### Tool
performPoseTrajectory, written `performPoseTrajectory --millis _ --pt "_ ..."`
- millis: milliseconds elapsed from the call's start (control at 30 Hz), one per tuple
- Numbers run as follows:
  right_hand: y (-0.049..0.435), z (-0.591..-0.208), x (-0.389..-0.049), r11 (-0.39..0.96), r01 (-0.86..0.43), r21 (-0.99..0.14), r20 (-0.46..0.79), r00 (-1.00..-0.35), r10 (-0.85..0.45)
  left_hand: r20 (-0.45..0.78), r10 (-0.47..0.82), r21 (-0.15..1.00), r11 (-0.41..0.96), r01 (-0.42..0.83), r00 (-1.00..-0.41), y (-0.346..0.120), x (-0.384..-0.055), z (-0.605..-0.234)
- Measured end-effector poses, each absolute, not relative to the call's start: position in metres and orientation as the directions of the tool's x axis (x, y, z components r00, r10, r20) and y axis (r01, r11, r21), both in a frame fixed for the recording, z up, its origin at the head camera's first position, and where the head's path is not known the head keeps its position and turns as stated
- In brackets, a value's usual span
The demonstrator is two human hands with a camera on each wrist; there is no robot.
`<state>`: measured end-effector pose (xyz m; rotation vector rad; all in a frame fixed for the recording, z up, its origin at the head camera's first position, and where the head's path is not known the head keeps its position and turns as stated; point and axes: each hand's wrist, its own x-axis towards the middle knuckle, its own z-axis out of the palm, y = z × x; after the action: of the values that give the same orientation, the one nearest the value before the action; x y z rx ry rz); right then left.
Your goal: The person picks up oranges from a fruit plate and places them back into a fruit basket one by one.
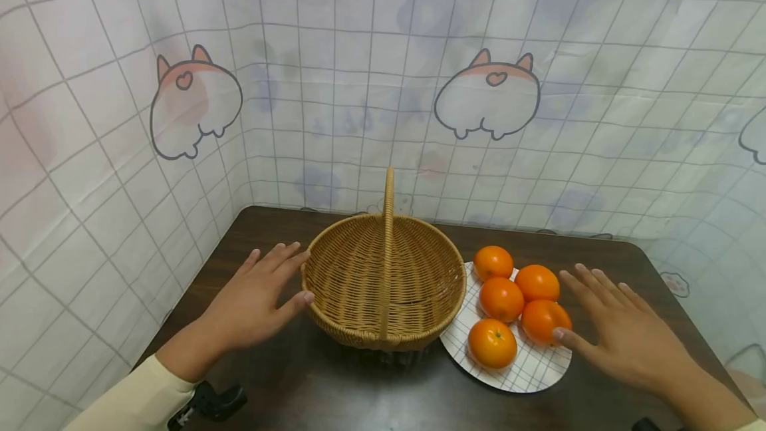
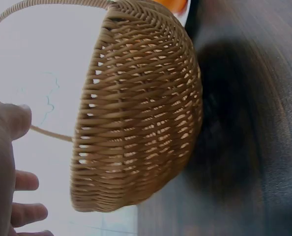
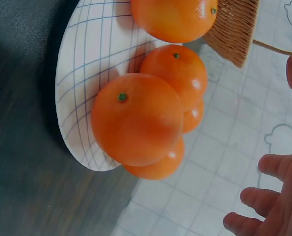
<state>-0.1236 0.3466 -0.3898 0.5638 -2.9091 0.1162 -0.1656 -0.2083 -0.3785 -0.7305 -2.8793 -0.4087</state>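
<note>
Looks to me like nothing's been picked up yet, so this is more of a ready pose. Any grab from here calls for lowering a hand and curling the fingers. Left hand (image 1: 257, 301) is released, fingers spread, just off the basket (image 1: 350, 271), which sits mid-table (image 1: 335, 398) towards the far edge. Right hand (image 1: 628, 334) is loose and empty too, hovering by the oranges (image 1: 501, 299), all five on the plate (image 1: 532, 378) between the basket and the table's right edge.
</note>
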Motion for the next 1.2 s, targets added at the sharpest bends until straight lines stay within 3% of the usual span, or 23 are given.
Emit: performPoseTrajectory --millis 267,700,1200 --pt "0.343 -0.396 -0.130 0.933 -0.353 -0.067 0.174 -0.925 -0.338 0.215 0.343 0.366 0.840 0.401 -0.915 -0.215 -0.168 -0.387" --pt "0.347 -0.418 -0.132 0.934 -0.341 -0.103 0.162 -0.933 -0.323 0.070 0.247 0.550 0.799 0.244 -0.966 -0.210 -0.169 -0.404" --pt "0.351 -0.435 -0.134 0.924 -0.365 -0.112 0.195 -0.920 -0.340 0.046 0.227 0.637 0.743 0.203 -0.973 -0.206 -0.173 -0.415"
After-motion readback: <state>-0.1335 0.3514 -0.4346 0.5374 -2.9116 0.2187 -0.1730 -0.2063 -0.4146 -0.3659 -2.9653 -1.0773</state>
